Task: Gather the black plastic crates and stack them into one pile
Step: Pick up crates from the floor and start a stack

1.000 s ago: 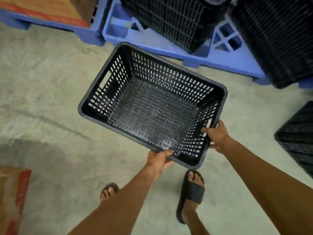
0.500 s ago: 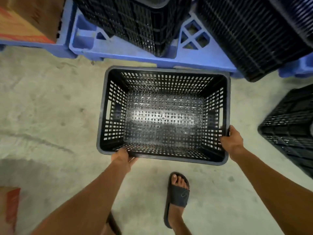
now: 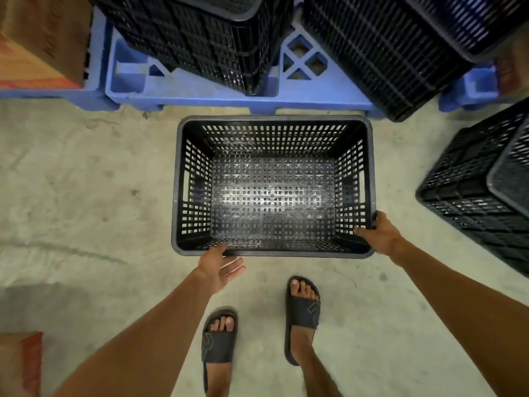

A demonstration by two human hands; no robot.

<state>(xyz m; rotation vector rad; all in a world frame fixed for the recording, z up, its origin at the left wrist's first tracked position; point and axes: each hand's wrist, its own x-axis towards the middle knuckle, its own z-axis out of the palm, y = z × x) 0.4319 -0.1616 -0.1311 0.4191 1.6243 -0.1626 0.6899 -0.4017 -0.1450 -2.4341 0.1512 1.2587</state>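
Note:
An empty black plastic crate (image 3: 273,126) with perforated walls sits upright and square in front of me, just short of the blue pallet. My right hand (image 3: 378,236) grips its near right corner, thumb inside the rim. My left hand (image 3: 219,266) is at the near rim left of centre, palm up and fingers spread, only the thumb touching the edge. Stacked black crates (image 3: 200,38) stand on the pallet behind, a taller stack (image 3: 386,53) to their right, and another crate pile (image 3: 481,190) on the floor at the right.
A blue plastic pallet (image 3: 194,90) runs along the back. Cardboard boxes sit at the top left (image 3: 37,44) and the bottom left corner (image 3: 20,365). The floor (image 3: 86,196) is bare concrete. My feet in black slides (image 3: 302,310) stand just behind the crate.
The crate turned from a diagonal to square with the pallet and came down in front of it. My left hand loosened from the near rim and opened. My feet stepped closer.

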